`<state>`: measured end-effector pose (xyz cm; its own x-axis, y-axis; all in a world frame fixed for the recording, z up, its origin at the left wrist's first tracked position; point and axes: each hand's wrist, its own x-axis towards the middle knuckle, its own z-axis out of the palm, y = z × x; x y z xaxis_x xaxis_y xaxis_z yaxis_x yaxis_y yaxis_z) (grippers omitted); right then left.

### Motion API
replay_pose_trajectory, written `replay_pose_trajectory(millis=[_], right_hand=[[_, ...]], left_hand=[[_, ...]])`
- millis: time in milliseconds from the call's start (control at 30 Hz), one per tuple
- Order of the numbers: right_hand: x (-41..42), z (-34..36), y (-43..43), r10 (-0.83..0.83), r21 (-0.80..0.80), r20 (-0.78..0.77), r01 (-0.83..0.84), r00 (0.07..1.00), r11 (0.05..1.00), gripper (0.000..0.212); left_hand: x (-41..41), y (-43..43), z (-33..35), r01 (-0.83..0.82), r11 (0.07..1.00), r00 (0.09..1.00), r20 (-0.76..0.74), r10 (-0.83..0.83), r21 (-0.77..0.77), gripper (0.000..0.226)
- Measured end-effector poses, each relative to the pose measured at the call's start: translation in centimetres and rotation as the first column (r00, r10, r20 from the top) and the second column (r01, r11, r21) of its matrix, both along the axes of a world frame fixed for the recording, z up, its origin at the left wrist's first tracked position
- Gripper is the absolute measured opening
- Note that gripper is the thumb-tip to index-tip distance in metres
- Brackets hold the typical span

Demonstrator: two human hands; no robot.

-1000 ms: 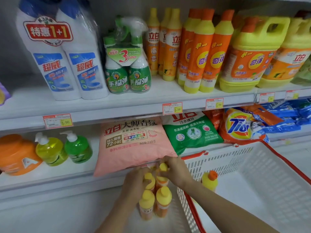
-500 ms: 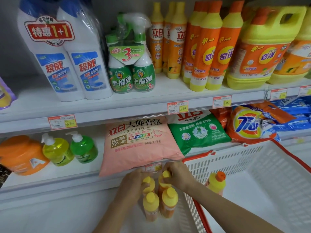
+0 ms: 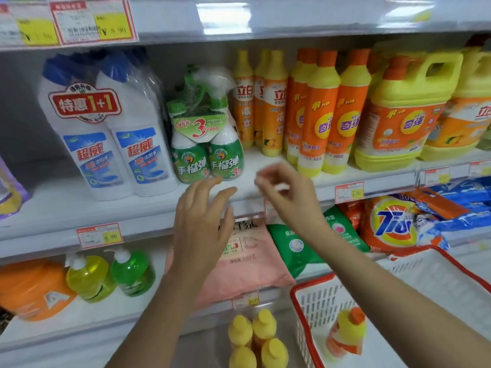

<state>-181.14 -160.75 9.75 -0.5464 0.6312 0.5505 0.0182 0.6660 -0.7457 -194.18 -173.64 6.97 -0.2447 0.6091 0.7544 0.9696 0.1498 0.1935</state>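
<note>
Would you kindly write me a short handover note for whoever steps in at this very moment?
Left hand: open, empty, raised before the middle shelf, near the green spray pack.
Right hand: fingers loosely curled, blurred, apparently holding nothing.
Done: four yellow-capped bottles stand together on the lowest shelf.
Left: one orange-capped bottle leans inside the red-rimmed basket; probably shelve it next.

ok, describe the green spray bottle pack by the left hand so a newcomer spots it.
Take the white middle shelf. Between the tall white, blue-capped bottle pair and the slim yellow-orange bottles stands the plastic-wrapped pack of green-and-white spray bottles, just above the left hand. Only it has green trigger nozzles and a red 3.
</note>
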Motion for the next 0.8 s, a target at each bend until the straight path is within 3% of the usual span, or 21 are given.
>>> replay_pose_trajectory(millis=[67,133,200,433,500,667,800], right_hand=[[-2.2,2.7,2.6,-0.092,0.028,-0.111,0.096,0.990,0.995,0.025],[-4.4,4.5,5.5,-0.211,0.044,-0.071,0.214,0.975,0.976,0.049],[-6.6,5.6,7.9,-0.305,0.082,0.000,0.304,0.952,0.949,0.065],[-11.8,7.0,11.4,-0.541,0.253,0.058,0.512,0.839,0.821,0.085],[-12.4,7.0,11.8,-0.600,0.273,0.097,0.558,0.794,0.784,0.083],[-12.5,6.7,11.9,-0.568,0.202,0.056,0.548,0.821,0.812,0.066],[-13.0,6.3,12.1,-0.745,0.328,0.161,0.677,0.647,0.659,0.057]], left_hand=[[-0.7,1.2,1.0,-0.013,0.979,1.000,0.017,0.017,-0.205,0.038],[-1.5,1.7,0.7,-0.060,0.915,0.995,0.051,0.088,-0.399,0.050],[-2.5,1.9,-0.4,-0.111,0.864,0.992,-0.007,0.123,-0.491,0.056],[-3.8,2.1,-1.5,-0.023,0.920,0.998,0.040,0.042,-0.391,0.049],[-3.9,2.2,-1.7,-0.020,0.933,0.999,0.035,0.035,-0.360,0.048],[-4.3,2.3,-2.0,0.002,0.942,0.999,0.038,0.012,-0.336,0.049],[-4.3,2.3,-2.0,-0.001,0.945,0.999,0.032,0.012,-0.326,0.050]])
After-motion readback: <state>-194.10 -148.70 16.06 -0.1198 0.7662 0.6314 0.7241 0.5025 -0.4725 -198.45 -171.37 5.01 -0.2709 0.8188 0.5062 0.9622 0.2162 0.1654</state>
